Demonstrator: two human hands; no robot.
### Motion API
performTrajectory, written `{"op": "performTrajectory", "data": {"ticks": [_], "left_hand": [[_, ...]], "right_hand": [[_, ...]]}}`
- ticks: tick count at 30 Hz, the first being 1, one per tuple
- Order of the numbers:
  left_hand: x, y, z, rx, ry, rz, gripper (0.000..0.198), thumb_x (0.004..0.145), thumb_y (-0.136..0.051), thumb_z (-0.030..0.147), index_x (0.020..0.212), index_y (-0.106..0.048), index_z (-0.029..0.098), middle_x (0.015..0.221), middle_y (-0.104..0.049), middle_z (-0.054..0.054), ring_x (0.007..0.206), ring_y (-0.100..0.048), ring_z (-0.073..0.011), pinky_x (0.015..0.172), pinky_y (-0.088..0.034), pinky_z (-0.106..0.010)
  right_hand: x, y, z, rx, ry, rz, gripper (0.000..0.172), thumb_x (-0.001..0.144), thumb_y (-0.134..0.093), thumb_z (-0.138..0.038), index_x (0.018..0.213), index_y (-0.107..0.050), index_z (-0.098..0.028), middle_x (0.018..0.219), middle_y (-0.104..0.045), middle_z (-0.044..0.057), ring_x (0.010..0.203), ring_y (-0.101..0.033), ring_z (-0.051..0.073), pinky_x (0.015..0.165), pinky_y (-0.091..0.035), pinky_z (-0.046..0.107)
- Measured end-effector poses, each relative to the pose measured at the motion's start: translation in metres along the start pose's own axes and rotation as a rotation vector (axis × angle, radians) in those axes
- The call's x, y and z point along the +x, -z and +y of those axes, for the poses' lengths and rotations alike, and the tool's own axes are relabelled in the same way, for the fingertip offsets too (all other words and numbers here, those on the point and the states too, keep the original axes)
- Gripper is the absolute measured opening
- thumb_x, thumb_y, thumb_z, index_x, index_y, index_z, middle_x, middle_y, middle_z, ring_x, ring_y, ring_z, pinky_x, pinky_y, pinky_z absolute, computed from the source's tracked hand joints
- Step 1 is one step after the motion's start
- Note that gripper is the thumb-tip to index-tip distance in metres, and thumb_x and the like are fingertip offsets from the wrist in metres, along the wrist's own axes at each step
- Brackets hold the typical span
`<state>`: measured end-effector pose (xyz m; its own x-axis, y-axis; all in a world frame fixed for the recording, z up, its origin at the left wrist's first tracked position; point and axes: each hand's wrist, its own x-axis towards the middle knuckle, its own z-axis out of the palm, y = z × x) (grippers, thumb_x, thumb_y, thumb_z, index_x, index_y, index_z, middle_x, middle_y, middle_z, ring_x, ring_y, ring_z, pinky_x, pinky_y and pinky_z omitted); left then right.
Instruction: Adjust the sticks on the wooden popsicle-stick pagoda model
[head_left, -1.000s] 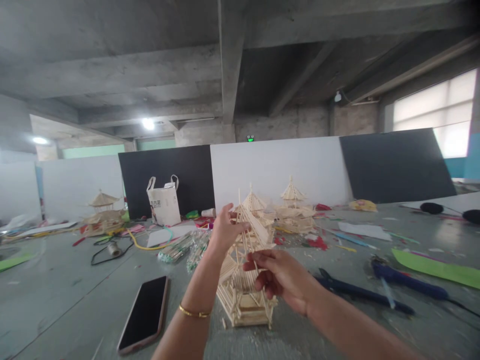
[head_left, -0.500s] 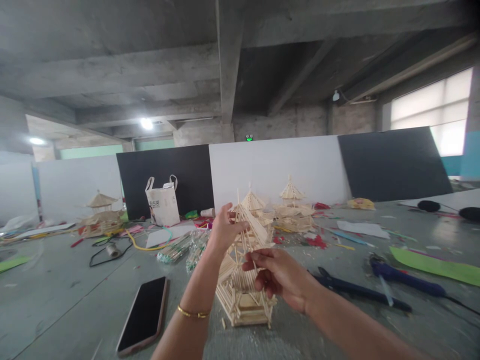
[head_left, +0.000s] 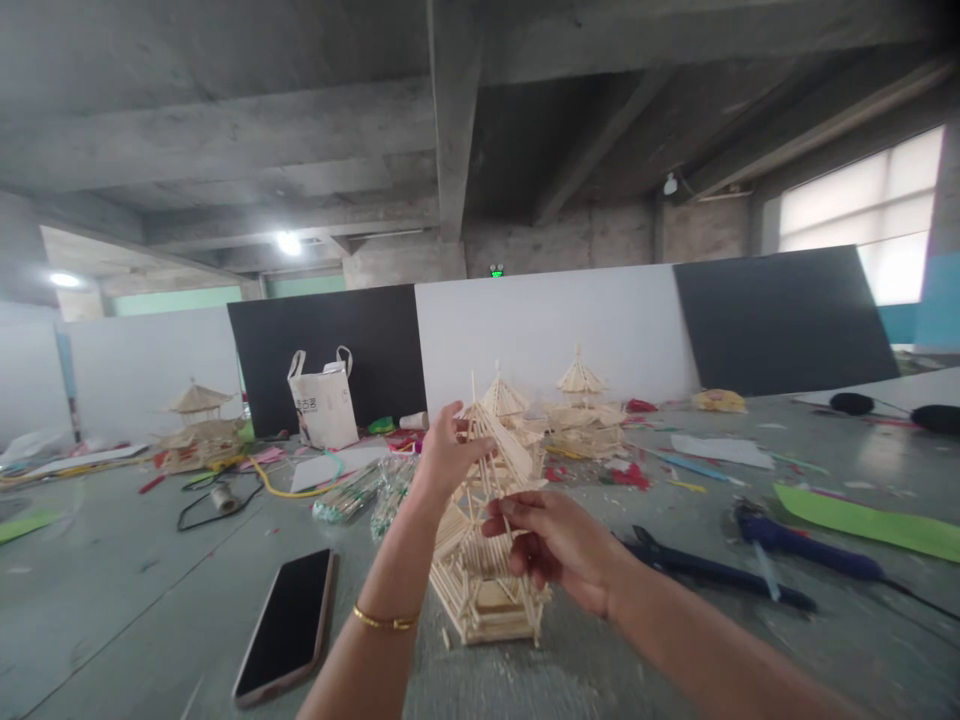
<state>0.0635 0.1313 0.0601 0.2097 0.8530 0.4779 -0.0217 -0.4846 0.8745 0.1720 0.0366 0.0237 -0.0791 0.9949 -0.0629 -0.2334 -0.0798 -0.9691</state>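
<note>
Head cam: stick pavilion (head_left: 499, 600) is stood upright on grey table (head_left: 150, 610), approx. centre, directly in front of person. Its roof is held by L hand (head_left: 452, 455), w/ thumb laid across front sticks; fingertips partly hidden. Thin stick (head_left: 508, 526) is pinched btwn thumb & fingers of R hand (head_left: 551, 540), lower down; whether it's joined to the pavilion can't be told. Phone (head_left: 286, 625) is laid L of L forearm, wrapped stick bundles (head_left: 349, 500) farther back. Dark tool (head_left: 724, 573) is placed nr R forearm, corded blue tool (head_left: 814, 548) beside it.
</note>
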Motion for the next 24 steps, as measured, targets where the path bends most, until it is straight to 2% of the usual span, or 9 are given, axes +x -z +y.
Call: {"op": "performTrajectory", "data": {"ticks": [24], "left_hand": [[0.0019,0.0002,-0.0018,0.036,-0.015,-0.01,0.073,0.061,-0.066,0.012,0.126,-0.035,0.007,0.096,-0.055,-0.011,0.071,-0.059,-0.0179,0.062,-0.051,-0.032]], "right_hand": [[-0.0002,-0.001,-0.0007,0.015,-0.011,-0.004,0.009,0.081,-0.046,-0.018,0.081,-0.054,-0.013,0.074,-0.065,0.003,0.034,-0.05,0.003,0.027,-0.03,0.013]]}}
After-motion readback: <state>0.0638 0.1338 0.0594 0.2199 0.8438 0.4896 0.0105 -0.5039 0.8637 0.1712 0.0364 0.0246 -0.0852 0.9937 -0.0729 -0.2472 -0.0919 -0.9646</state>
